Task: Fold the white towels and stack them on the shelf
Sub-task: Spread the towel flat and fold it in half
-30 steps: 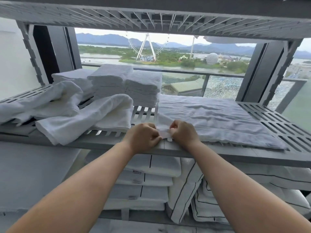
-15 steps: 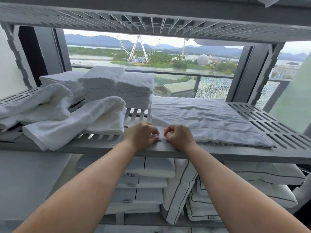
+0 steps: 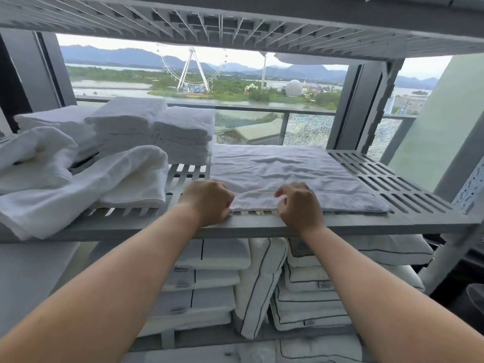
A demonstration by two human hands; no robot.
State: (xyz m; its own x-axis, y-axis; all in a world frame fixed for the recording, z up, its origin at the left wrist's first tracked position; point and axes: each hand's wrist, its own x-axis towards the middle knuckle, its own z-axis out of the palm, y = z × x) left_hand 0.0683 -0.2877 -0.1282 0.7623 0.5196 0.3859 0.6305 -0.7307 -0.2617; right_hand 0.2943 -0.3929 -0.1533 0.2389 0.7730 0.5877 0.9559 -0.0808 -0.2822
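On the grey slatted shelf (image 3: 408,179) in front of you, a white towel (image 3: 282,166) lies spread flat, right of centre. Your left hand (image 3: 208,203) has its grip closed on the towel's near left corner, fingers curled tight. Your right hand (image 3: 298,204) sits near it along the near edge, its grip curled onto the hem, with the thumb at the edge. Stacks of folded towels (image 3: 157,127) stand at the back left, just beside the flat towel's far corner. Loose crumpled towels (image 3: 86,184) sprawl at the front left. Pillows (image 3: 262,279) fill the level below.
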